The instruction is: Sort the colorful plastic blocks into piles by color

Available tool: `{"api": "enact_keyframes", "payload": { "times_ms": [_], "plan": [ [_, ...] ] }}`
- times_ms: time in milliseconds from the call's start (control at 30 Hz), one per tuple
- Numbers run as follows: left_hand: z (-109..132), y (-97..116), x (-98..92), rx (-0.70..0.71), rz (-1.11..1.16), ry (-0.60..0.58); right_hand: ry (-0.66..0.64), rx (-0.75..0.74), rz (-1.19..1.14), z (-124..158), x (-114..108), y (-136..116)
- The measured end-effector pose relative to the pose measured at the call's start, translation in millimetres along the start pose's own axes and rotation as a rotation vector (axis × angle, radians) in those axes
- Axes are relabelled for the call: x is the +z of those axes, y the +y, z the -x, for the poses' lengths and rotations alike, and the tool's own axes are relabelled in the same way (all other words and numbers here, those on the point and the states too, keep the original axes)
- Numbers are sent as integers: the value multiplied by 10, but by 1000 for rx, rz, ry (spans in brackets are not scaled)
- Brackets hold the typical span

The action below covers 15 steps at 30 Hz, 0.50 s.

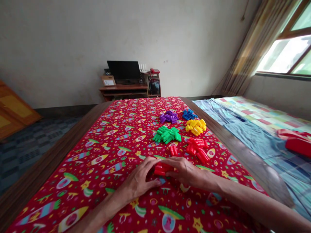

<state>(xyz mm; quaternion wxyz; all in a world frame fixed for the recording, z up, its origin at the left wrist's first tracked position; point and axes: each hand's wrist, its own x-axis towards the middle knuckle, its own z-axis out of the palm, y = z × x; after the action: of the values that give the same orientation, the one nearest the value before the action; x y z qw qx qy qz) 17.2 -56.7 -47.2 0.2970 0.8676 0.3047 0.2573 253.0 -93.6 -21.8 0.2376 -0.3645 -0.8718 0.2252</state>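
Note:
A small cluster of red plastic pieces (160, 169) lies on the patterned cloth between my two hands. My right hand (186, 171) grips its right side, thumb in front and fingers over the far side. Curved around the left side is my left hand (139, 176), its thumb and fingers spread apart; whether the fingertips touch the pieces I cannot tell. Just beyond sits a small red group (173, 150), and to its right a looser red pile (198, 149). Farther back are a green pile (167, 134), a yellow pile (195, 127), a purple pile (169, 116) and a blue pile (189, 114).
The red printed cloth (97, 181) covers a long table with dark wooden edges (233, 149). To the right is a bed (218, 111) with a red object (298, 146) on it. A desk (126, 88) with a monitor (124, 72) stands against the far wall.

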Motion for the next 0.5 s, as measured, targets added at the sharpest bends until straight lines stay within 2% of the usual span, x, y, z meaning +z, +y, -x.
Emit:
{"api": "enact_keyframes", "payload": {
  "times_ms": [133, 233, 367, 500],
  "plan": [
    [1, 24, 45, -28, -65, 45, 37, -15, 4, 21, 3, -28],
    [0, 40, 13, -22, -68, 54, 86, -3, 93, 112, -137, -20],
    [7, 28, -5, 28, -75, 60, 209, -11, 388, 321, -378, 147],
    [11, -24, 29, 79, -116, 127, 187, 21, 687, 516, -487, 411]
  ]
}}
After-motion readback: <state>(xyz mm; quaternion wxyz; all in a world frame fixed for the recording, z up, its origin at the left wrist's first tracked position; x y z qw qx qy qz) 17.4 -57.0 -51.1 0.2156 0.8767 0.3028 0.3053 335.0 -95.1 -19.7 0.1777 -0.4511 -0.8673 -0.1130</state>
